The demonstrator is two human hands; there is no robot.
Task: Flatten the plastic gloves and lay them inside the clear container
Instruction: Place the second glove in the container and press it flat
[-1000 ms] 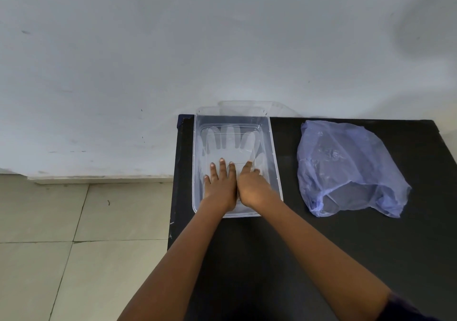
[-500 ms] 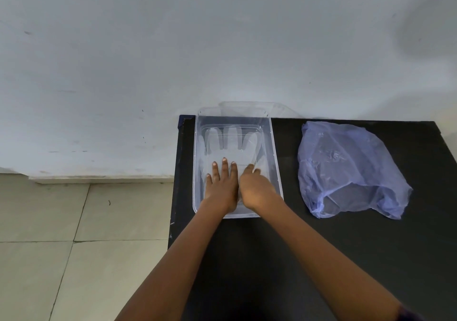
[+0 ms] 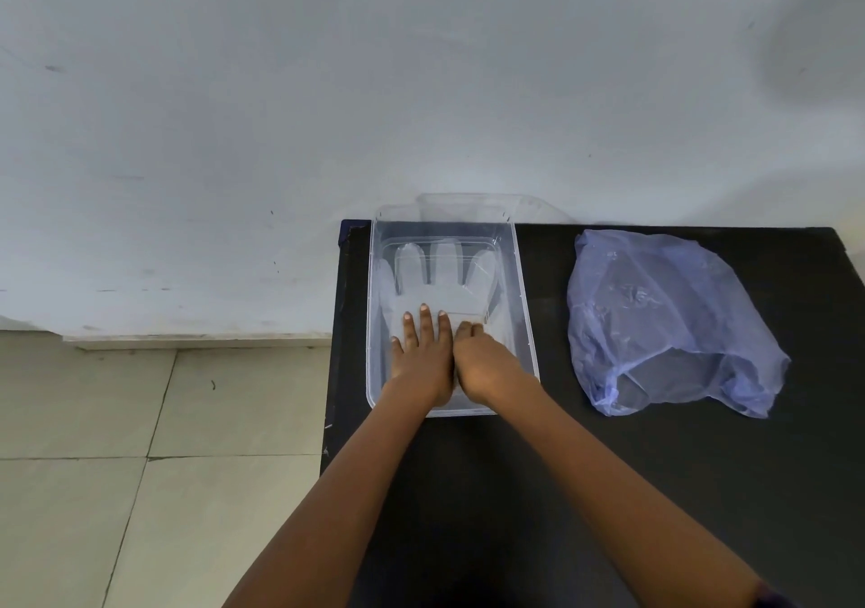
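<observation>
Head view: I see the clear container (image 3: 522, 289) on the black table (image 3: 655, 467), a plastic glove (image 3: 440, 279) lying flat inside. Left hand (image 3: 421, 354) presses it with straight fingers; right hand (image 3: 487, 359) fingers are curled under, grasp unclear. A blue bag (image 3: 664, 322) lies well apart.

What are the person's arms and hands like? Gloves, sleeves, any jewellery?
Both hands are bare: the left hand and right hand wear no gloves, rings or watch that I can see. The forearms are uncovered too. Only a bit of dark sleeve shows on the right arm at the bottom edge.
</observation>
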